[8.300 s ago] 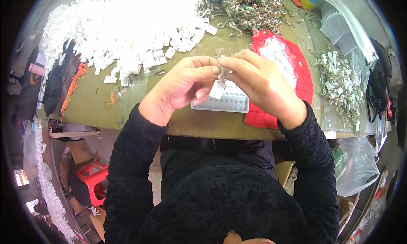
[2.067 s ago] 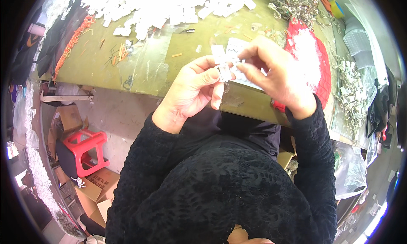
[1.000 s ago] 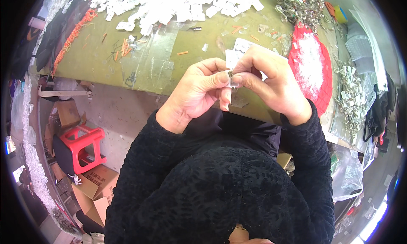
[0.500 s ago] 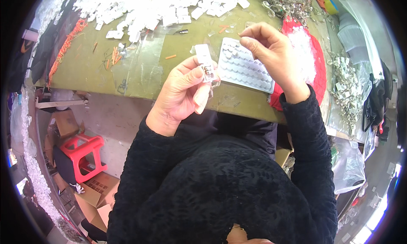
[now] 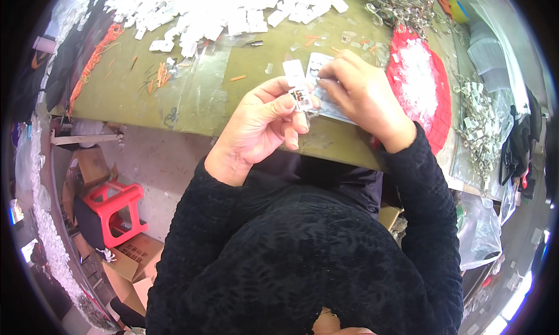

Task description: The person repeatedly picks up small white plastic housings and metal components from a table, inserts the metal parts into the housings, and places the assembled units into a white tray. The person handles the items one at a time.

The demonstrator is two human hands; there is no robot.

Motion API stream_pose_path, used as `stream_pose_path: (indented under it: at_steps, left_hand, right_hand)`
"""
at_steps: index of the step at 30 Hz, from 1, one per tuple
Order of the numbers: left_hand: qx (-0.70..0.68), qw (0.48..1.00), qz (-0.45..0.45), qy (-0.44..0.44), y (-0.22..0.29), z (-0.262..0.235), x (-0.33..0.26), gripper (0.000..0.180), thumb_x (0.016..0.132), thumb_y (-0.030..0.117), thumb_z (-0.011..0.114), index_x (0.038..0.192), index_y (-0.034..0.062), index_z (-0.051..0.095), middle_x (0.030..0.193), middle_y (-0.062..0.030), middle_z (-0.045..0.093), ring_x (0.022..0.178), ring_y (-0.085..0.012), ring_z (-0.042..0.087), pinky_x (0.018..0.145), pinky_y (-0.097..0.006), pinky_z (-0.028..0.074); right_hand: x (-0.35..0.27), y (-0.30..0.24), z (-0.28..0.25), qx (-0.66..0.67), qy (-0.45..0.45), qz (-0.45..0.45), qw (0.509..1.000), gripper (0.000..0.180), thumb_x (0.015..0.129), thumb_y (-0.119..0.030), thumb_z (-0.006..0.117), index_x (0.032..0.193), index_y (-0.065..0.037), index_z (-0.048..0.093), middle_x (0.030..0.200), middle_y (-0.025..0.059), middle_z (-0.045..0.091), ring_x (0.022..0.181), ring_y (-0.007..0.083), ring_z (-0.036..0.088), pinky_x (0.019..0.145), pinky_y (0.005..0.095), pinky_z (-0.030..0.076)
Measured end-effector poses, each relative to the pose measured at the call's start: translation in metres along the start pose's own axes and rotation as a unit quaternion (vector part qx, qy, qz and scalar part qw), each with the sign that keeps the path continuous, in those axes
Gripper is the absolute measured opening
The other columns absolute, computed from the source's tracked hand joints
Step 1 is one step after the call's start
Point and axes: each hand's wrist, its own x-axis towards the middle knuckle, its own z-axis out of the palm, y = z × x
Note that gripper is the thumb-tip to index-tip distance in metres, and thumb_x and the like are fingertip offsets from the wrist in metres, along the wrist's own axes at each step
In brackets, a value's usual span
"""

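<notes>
Held upright between the thumb and fingers of my left hand [image 5: 253, 128] is a small white plastic case [image 5: 295, 73]. Its upper flap stands up, and small brown and metallic parts show in its lower half. My right hand [image 5: 370, 99] is just to the right of it, fingers bent and thumb pinched toward them. Whatever lies between those fingertips is too small or hidden to make out. Partly covered by that hand is a pale tray [image 5: 331, 106] with rows of round cells, lying on the green worktable [image 5: 192, 105].
A big pile of white plastic pieces [image 5: 204, 11] covers the table's back. Clear small parts lie on a red cloth [image 5: 442, 110] at right, below a heap of wiry transparent pieces [image 5: 402, 6]. Orange strands [image 5: 93, 61] lie far left; a red stool [image 5: 119, 212] stands below.
My right hand has come down and left, from above the tray's right side to near the case. My left hand has shifted slightly right with the case.
</notes>
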Motion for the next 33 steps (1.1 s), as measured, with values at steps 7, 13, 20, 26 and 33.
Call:
stream_pose_path:
  at_steps: [7, 13, 20, 26, 33]
  left_hand:
    - [-0.046, 0.998, -0.023, -0.045, 0.001, -0.001, -0.001, 0.022, 0.093, 0.007, 0.064, 0.111, -0.0033, 0.058, 0.095, -0.0177, 0.069, 0.068, -0.0202, 0.069, 0.051, -0.033, 0.060]
    - [-0.010, 0.999, -0.024, -0.039, -0.001, 0.000, -0.004, 0.022, 0.091, 0.008, 0.067, 0.108, -0.0035, 0.059, 0.089, -0.0165, 0.068, 0.061, -0.0191, 0.067, 0.049, -0.032, 0.058]
    - [0.053, 0.996, -0.056, -0.046, -0.001, 0.004, -0.007, 0.025, 0.086, 0.007, 0.072, 0.104, -0.0054, 0.060, 0.088, -0.0198, 0.068, 0.055, -0.0209, 0.067, 0.047, -0.030, 0.057]
    - [0.091, 0.983, -0.138, -0.075, -0.001, 0.015, -0.015, 0.030, 0.081, 0.005, 0.076, 0.104, -0.0073, 0.061, 0.091, -0.0218, 0.068, 0.056, -0.0230, 0.067, 0.048, -0.030, 0.057]
    - [0.078, 0.980, -0.166, -0.077, -0.014, 0.029, -0.028, 0.030, 0.082, 0.007, 0.075, 0.103, -0.0074, 0.060, 0.089, -0.0207, 0.069, 0.054, -0.0199, 0.066, 0.047, -0.029, 0.056]
  right_hand:
    - [-0.001, -0.025, -0.012, 0.102, 0.034, -0.063, 0.992, 0.022, 0.077, 0.006, 0.073, 0.095, -0.002, 0.063, 0.083, 0.0090, 0.060, 0.071, 0.0210, 0.060, 0.063, 0.0300, 0.049]
    - [0.001, -0.034, -0.021, 0.178, -0.054, 0.016, 0.982, 0.015, 0.079, 0.003, 0.071, 0.091, -0.001, 0.062, 0.082, 0.0069, 0.059, 0.071, 0.0164, 0.058, 0.064, 0.0265, 0.046]
    - [-0.003, -0.033, -0.026, 0.337, -0.158, 0.212, 0.904, 0.018, 0.082, -0.001, 0.073, 0.095, -0.001, 0.062, 0.086, 0.0013, 0.058, 0.076, 0.0076, 0.056, 0.066, 0.0241, 0.047]
    - [-0.024, -0.037, -0.031, 0.428, -0.174, 0.241, 0.854, 0.033, 0.080, -0.003, 0.076, 0.109, -0.003, 0.062, 0.095, 0.0018, 0.059, 0.078, 0.0086, 0.059, 0.066, 0.0235, 0.047]
    - [-0.054, -0.057, -0.043, 0.266, -0.041, 0.078, 0.960, 0.016, 0.078, 0.007, 0.071, 0.091, -0.002, 0.069, 0.082, 0.0078, 0.063, 0.074, 0.0188, 0.063, 0.065, 0.0288, 0.049]
